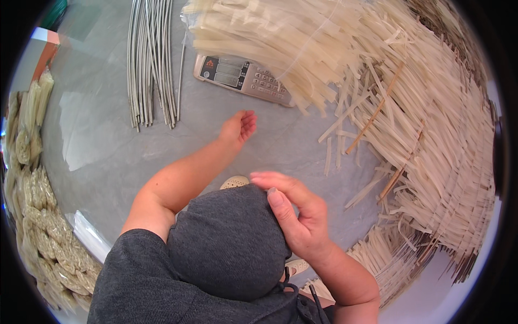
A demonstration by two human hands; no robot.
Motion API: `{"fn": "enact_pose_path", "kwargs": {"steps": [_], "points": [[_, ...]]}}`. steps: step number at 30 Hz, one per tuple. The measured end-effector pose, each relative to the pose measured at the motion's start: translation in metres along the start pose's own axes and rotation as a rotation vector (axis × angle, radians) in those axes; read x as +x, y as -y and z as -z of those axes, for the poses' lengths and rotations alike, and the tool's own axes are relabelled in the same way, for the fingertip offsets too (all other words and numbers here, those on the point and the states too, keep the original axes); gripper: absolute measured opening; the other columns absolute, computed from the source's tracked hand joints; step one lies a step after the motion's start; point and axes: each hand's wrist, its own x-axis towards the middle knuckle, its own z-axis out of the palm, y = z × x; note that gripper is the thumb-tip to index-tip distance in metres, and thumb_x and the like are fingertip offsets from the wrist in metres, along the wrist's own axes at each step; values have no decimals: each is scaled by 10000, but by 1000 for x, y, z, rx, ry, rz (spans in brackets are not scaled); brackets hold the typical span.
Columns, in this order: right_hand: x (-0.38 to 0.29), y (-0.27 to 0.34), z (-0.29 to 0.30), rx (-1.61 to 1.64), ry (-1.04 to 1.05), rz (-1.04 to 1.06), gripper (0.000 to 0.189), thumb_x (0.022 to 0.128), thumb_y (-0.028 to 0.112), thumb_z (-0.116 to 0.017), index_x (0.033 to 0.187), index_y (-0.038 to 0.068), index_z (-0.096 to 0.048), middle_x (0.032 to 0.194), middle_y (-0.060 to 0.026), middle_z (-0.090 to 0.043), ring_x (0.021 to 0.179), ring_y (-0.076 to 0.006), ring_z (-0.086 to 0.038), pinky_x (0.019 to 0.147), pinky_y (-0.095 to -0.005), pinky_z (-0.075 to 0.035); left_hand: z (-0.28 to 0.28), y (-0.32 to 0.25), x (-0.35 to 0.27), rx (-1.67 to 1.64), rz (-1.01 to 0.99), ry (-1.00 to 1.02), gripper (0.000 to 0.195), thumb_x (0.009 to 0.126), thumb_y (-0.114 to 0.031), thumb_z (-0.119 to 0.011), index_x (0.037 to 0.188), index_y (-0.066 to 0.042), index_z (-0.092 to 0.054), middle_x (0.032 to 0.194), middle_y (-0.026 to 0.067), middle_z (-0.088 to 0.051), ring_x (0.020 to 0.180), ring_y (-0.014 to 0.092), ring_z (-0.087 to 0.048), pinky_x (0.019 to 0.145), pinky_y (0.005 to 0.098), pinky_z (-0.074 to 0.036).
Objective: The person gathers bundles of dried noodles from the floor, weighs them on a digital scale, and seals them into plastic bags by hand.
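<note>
My left hand (239, 127) reaches out over the grey floor, just below a digital weighing scale (230, 75). Its fingers are loosely curled and nothing shows in them. My right hand (303, 218) is close to my dark grey shirt (230, 243), thumb and forefinger apart, and I see nothing held; its fingertips are blurred. On the scale lies a large bundle of flat, pale dried noodle-like strips (275, 32), partly wrapped in clear plastic. The bundle covers the scale's platform and part of its keypad.
Thin metal rods (149, 60) lie on the floor (101, 133) at the upper left. A big heap of loose pale strips (425, 121) with thin brown sticks (376, 109) fills the right. Bagged bundles (44, 227) line the left, below a white and orange box (38, 56).
</note>
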Motion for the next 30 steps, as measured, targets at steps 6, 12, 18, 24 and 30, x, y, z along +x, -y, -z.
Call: {"fn": "enact_pose_path", "kwargs": {"steps": [6, 12, 18, 24, 30], "points": [[-16, -3, -1, 60, 1, -89, 229, 976, 135, -518, 1066, -21, -659, 1051, -141, -688, 1008, -262, -643, 896, -340, -474, -23, 0, -13, 219, -36, 133, 264, 978, -270, -520, 1040, -42, -640, 865, 21, -655, 718, 108, -606, 655, 232, -538], [-27, -7, 10, 47, -74, -147, 240, 979, 171, -526, 1071, -4, -661, 1030, -158, -684, 966, -285, -652, 864, -334, -487, -110, -58, -101, 774, -666, 353, 299, 976, -276, -547, 838, -40, -669, 696, -4, -588, 637, 58, -535, 558, 209, -423], [-113, -21, 65, -157, -366, -316, 235, 981, 175, -556, 1109, 14, -668, 1006, -79, -706, 914, -132, -648, 828, -276, -502, -226, -63, -156, 883, -995, 751, 282, 987, -225, -528, 848, -21, -664, 673, -22, -566, 637, 48, -507, 576, 204, -410], [-306, 37, 125, -517, -854, -576, 196, 949, 126, -589, 1086, 10, -668, 974, -40, -705, 878, -120, -640, 821, -268, -498, -294, 67, -236, 1419, -630, 1467, 243, 975, -226, -550, 930, -20, -672, 746, 4, -624, 695, 59, -554, 646, 225, -464], [-547, 80, 122, -511, -1437, -466, 201, 957, 165, -583, 1087, 50, -683, 922, -28, -702, 791, -93, -624, 730, -234, -496, -296, 160, -324, 1869, -780, 1894, 196, 933, -165, -584, 1002, 3, -655, 799, 55, -665, 733, 126, -609, 704, 282, -496]]}}
